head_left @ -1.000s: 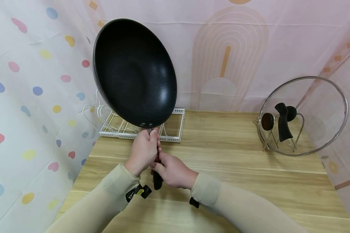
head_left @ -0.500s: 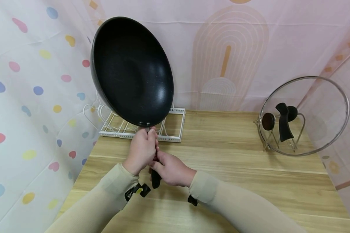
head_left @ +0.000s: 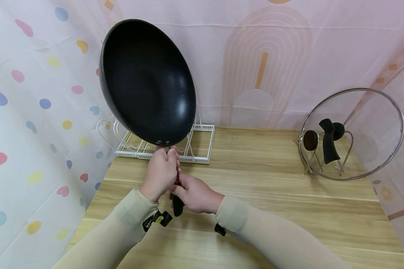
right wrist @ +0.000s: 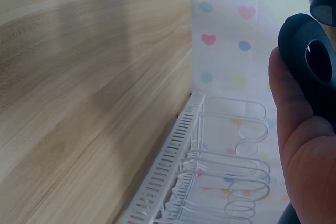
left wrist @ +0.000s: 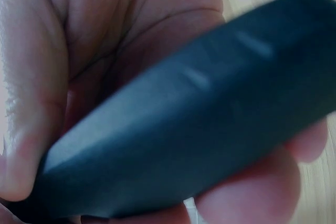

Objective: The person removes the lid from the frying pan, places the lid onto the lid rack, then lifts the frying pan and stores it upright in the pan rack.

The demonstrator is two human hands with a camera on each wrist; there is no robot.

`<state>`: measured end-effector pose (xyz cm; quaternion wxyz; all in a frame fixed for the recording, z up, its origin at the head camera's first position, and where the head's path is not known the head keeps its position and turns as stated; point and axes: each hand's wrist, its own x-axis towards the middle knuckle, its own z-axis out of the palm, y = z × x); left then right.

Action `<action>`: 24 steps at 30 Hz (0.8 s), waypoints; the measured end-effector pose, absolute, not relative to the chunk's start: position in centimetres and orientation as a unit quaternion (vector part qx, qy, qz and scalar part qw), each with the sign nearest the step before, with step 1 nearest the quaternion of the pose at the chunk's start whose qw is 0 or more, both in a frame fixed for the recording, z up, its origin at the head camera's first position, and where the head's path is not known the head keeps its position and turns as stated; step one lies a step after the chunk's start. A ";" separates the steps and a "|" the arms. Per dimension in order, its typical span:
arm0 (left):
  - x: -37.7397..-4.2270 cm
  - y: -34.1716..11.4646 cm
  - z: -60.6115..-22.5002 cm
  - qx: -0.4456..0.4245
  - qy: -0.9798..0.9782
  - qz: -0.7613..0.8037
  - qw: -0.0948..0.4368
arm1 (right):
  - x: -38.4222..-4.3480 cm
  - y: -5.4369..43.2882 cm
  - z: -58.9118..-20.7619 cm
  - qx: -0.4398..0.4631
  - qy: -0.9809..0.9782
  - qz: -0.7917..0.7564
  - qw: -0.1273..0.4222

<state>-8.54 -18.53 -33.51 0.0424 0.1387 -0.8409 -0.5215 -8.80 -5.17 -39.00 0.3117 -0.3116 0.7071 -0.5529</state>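
Observation:
A large black wok [head_left: 148, 82] is held up in the head view, tilted with its inside facing me. My left hand [head_left: 159, 172] grips the upper part of its handle, just below the bowl. Lower on the same handle, my right hand [head_left: 198, 194] holds on, and the black handle end [head_left: 177, 205] sticks out beneath. In the left wrist view the dark handle [left wrist: 184, 114] crosses the left palm, with the thumb and fingers around it. The right wrist view has the handle's end with its hanging hole [right wrist: 302, 51] against the right hand's fingers [right wrist: 299, 114].
Behind and below the wok stands a white wire rack [head_left: 205, 160], partly hidden by the bowl. At the right, a glass lid [head_left: 373, 138] with a black handle leans in a small wire stand [head_left: 348, 149]. Patterned curtains hang behind the wooden table [head_left: 256, 172].
The wok and both hands have drifted slightly left, and more of the rack shows to the right of the bowl. Both hands keep their hold on the handle.

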 end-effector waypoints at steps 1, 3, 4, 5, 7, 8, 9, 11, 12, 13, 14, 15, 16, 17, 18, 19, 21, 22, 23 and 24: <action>-8.6 -18.6 -33.5 0.140 -0.841 -0.521 0.042 | -8.8 -5.2 -39.0 -0.312 0.708 -0.552 0.312; -8.6 -18.7 -33.5 0.141 -0.844 -0.517 0.042 | -8.9 -5.3 -39.0 -0.313 0.708 -0.550 0.313; -8.6 -18.7 -33.5 0.141 -0.845 -0.515 0.042 | -8.9 -5.4 -39.1 -0.313 0.708 -0.550 0.314; -8.7 -18.8 -33.5 0.141 -0.847 -0.511 0.043 | -8.9 -5.4 -39.1 -0.313 0.706 -0.551 0.315; -8.7 -18.9 -33.5 0.142 -0.848 -0.509 0.042 | -8.9 -5.5 -39.1 -0.314 0.705 -0.552 0.316; -8.7 -18.9 -33.5 0.142 -0.848 -0.509 0.041 | -8.9 -5.6 -39.1 -0.314 0.704 -0.552 0.317; -8.7 -18.9 -33.5 0.142 -0.848 -0.509 0.041 | -8.9 -5.6 -39.2 -0.315 0.704 -0.552 0.317; -8.7 -19.0 -33.5 0.144 -0.848 -0.509 0.039 | -9.0 -5.7 -39.2 -0.315 0.703 -0.553 0.317; -8.7 -19.0 -33.5 0.145 -0.849 -0.506 0.038 | -9.0 -5.7 -39.3 -0.314 0.702 -0.554 0.319; -8.7 -19.0 -33.6 0.146 -0.851 -0.503 0.038 | -9.0 -5.7 -39.3 -0.313 0.701 -0.554 0.320; -8.7 -19.1 -33.6 0.147 -0.853 -0.500 0.038 | -9.0 -5.8 -39.4 -0.312 0.701 -0.555 0.321; -8.7 -19.1 -33.6 0.148 -0.855 -0.496 0.038 | -9.0 -5.8 -39.4 -0.311 0.701 -0.555 0.322; -8.7 -19.1 -33.6 0.149 -0.857 -0.492 0.038 | -9.0 -5.8 -39.4 -0.309 0.700 -0.556 0.325; -8.7 -19.2 -33.6 0.149 -0.858 -0.490 0.038 | -9.0 -5.8 -39.5 -0.308 0.700 -0.556 0.326; -8.7 -19.2 -33.7 0.149 -0.859 -0.488 0.039 | -9.0 -5.9 -39.5 -0.307 0.699 -0.556 0.328; -8.8 -19.2 -33.7 0.148 -0.859 -0.489 0.039 | -9.0 -5.9 -39.5 -0.307 0.699 -0.556 0.328; -8.8 -19.3 -33.8 0.147 -0.858 -0.490 0.040 | -9.1 -6.0 -39.5 -0.307 0.699 -0.557 0.327; -8.8 -19.3 -33.8 0.147 -0.858 -0.491 0.041 | -9.1 -6.0 -39.6 -0.309 0.700 -0.556 0.325; -8.8 -19.3 -33.8 0.147 -0.857 -0.491 0.041 | -9.1 -6.1 -39.7 -0.311 0.700 -0.556 0.323; -8.8 -19.3 -33.9 0.148 -0.857 -0.491 0.043 | -9.1 -6.1 -39.7 -0.312 0.699 -0.557 0.323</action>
